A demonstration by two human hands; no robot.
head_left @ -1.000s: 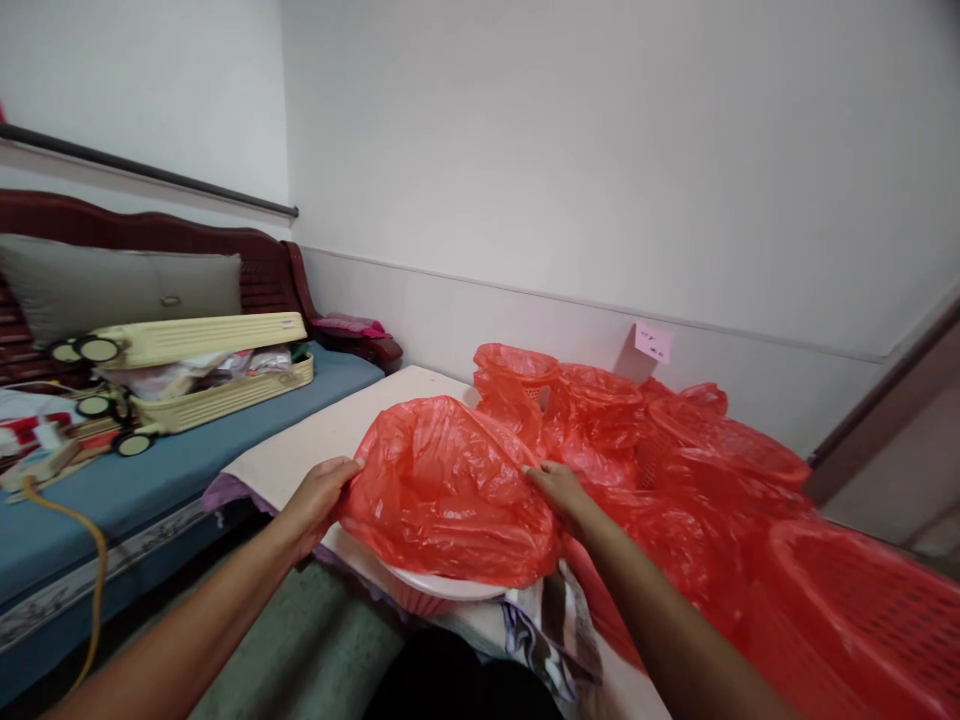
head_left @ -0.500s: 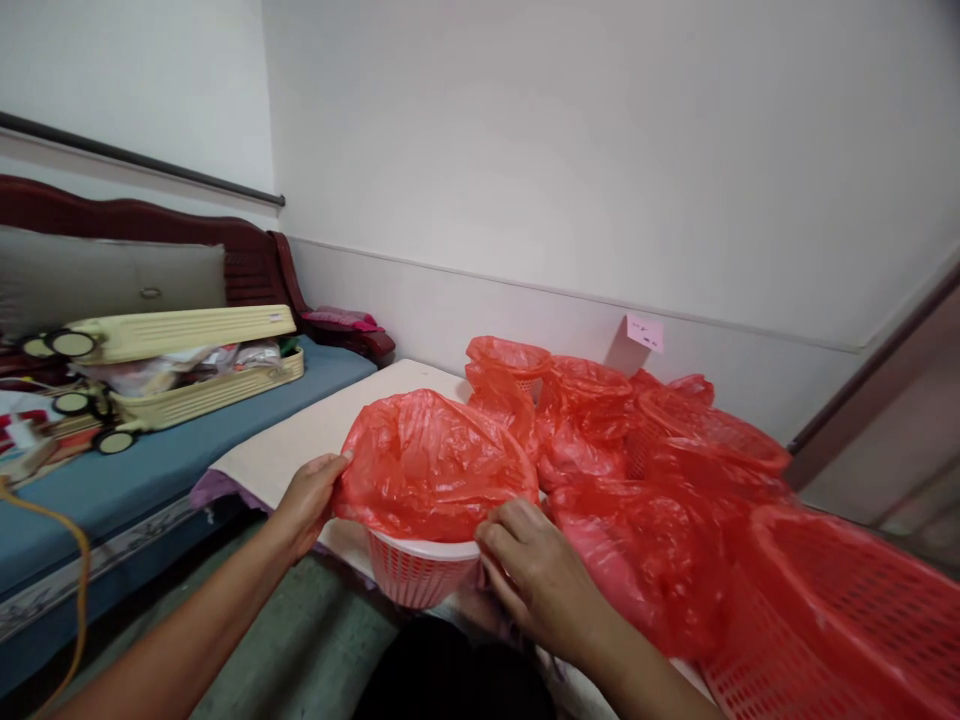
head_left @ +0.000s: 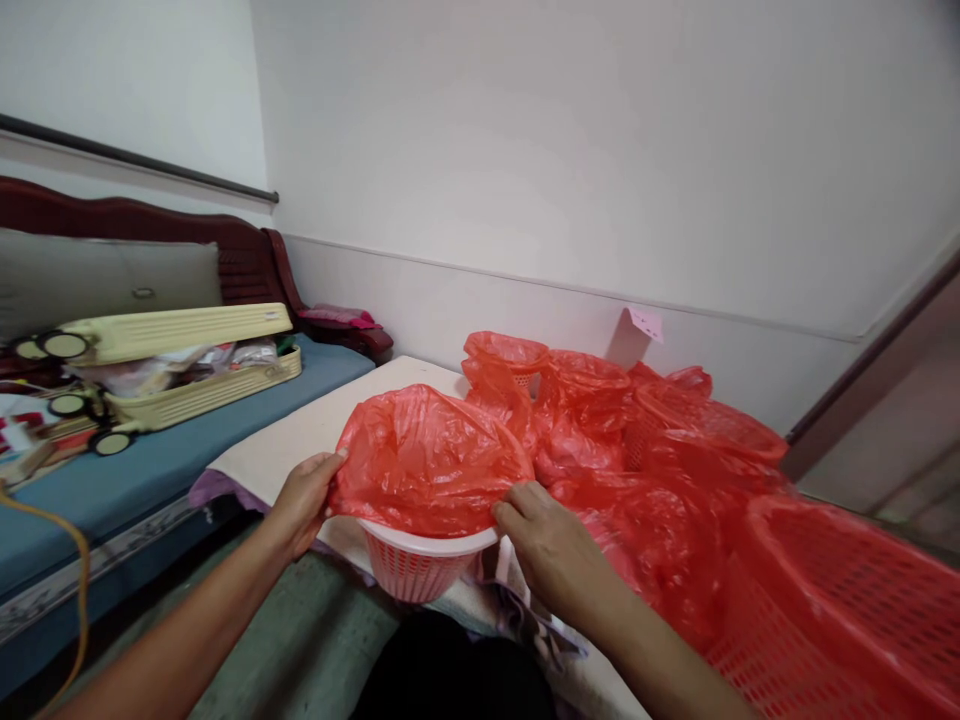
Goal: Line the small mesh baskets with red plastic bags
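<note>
At the pale cover's (head_left: 296,445) near edge, we hold a red bag (head_left: 431,450) at a basket's (head_left: 420,570) mouth
Past the open suitcase (head_left: 184,335), our left hand (head_left: 306,500) pinches the bag's left edge; the basket's near rim shows bare below; our right hand (head_left: 551,545) grips the bag's near right side, bagged baskets (head_left: 585,375) beyond. We seem to be fitting the bag, and the next move likely calls for easing its near edge down over the rim

Cream surface (head_left: 300,440), probably cloth-covered, bagged baskets (head_left: 585,390) atop
</note>
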